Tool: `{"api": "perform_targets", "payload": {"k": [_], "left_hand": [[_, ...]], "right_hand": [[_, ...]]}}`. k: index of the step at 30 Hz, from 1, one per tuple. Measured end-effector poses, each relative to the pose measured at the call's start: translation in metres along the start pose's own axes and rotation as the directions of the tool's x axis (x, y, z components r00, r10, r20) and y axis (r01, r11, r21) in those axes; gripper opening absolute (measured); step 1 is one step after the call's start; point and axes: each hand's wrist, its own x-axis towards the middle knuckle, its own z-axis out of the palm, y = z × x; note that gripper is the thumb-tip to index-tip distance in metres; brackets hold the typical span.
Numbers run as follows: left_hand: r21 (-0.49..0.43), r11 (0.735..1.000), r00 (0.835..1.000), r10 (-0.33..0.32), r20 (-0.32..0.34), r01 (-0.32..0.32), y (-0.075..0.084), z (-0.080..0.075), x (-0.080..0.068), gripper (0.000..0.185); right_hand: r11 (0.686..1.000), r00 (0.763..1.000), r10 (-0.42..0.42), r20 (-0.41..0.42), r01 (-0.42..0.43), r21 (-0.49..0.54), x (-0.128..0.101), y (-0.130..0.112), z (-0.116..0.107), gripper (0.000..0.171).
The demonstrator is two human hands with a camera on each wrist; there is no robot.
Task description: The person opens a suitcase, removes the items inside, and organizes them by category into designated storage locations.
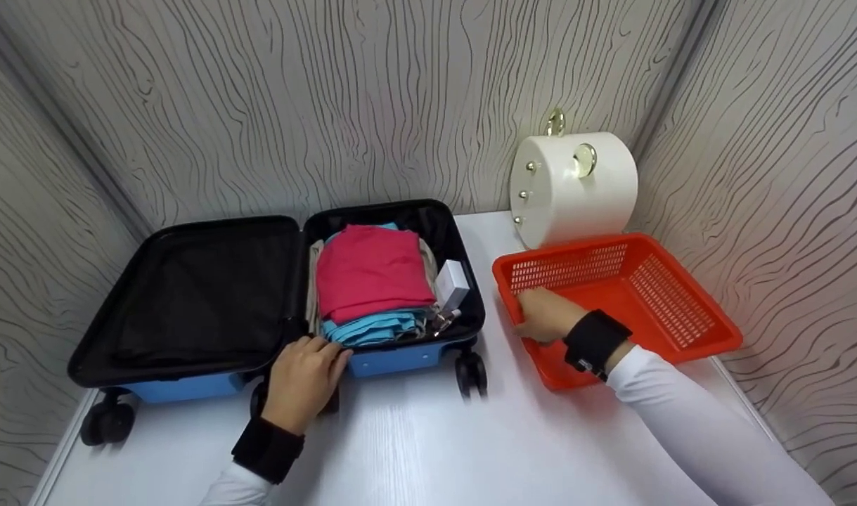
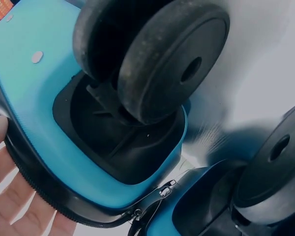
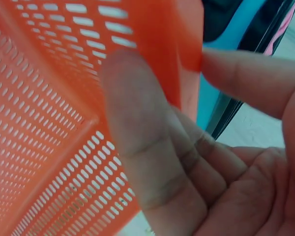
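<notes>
My left hand [image 1: 306, 376] holds the near rim of the suitcase [image 1: 393, 360], where its two halves meet on the counter [image 1: 400, 450]. My right hand [image 1: 546, 316] pinches the left rim of the orange basket [image 1: 671, 299], which stands to the suitcase's right.

From my head I see the suitcase's right half packed: pink cloth [image 1: 375, 270] on top, blue cloth [image 1: 373, 327] under it, and a white box [image 1: 453, 284] standing tilted on the right. A white cylinder [image 1: 600, 200] with gold fittings stands behind the basket.

Only the left wrist view shows the suitcase's underside close up, with a big black wheel [image 2: 187, 51] and a zip pull [image 2: 166, 191]; there my thumb is on the rim's outside and my other fingers pass behind it, tips hidden. The right wrist view shows what my head view hides: one finger inside the basket wall, my thumb against its outside. My remaining right fingers are partly covered, and I can't tell whether they touch the basket. A small shiny thing [image 1: 442, 320] near the box is too small to make out.
</notes>
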Motion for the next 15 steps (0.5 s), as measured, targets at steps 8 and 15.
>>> {"api": "perform_targets", "payload": {"k": [8,15], "left_hand": [[-0.004,1.000,1.000,-0.001,0.007,0.001,0.000,-0.002,0.000,0.018],[-0.002,1.000,1.000,0.001,-0.007,-0.001,-0.001,-0.001,-0.001,0.017]], "right_hand": [[0.997,0.990,-0.006,0.144,0.016,-0.071,-0.027,-0.003,0.010,0.028],[0.996,0.966,0.025,0.257,-0.001,-0.092,-0.058,0.004,0.014,0.034]]}}
